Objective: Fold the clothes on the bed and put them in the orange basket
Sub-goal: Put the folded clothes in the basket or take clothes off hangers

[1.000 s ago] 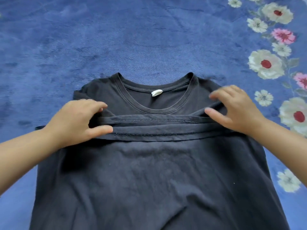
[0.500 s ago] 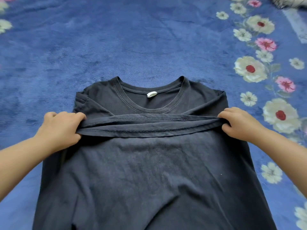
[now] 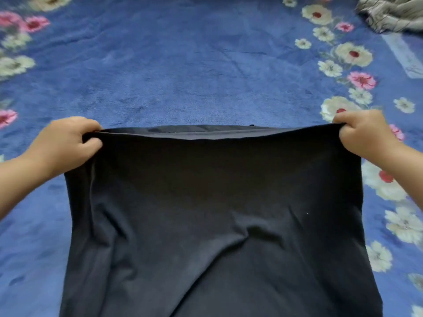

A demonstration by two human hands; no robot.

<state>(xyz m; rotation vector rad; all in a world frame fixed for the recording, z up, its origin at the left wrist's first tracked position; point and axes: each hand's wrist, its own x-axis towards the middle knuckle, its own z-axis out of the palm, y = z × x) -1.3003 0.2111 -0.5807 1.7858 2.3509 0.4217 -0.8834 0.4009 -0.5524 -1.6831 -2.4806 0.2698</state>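
A black T-shirt (image 3: pixel 212 213) fills the lower middle of the head view, stretched taut between my hands above the blue bed cover. My left hand (image 3: pixel 66 143) grips its upper left corner, fingers curled round the folded edge. My right hand (image 3: pixel 364 133) pinches the upper right corner the same way. The top edge runs nearly straight between them, with a hem line showing just behind it. The neckline and sleeves are hidden. The orange basket is not in view.
The bed cover (image 3: pixel 183 65) is blue plush with white and pink flowers along the left and right sides. A crumpled grey striped garment (image 3: pixel 391 14) lies at the far right corner.
Both hands have closed on the shirt's edges and lifted it up and apart. The collar and white label, visible before, are now hidden behind the raised cloth. The view tilted upward.
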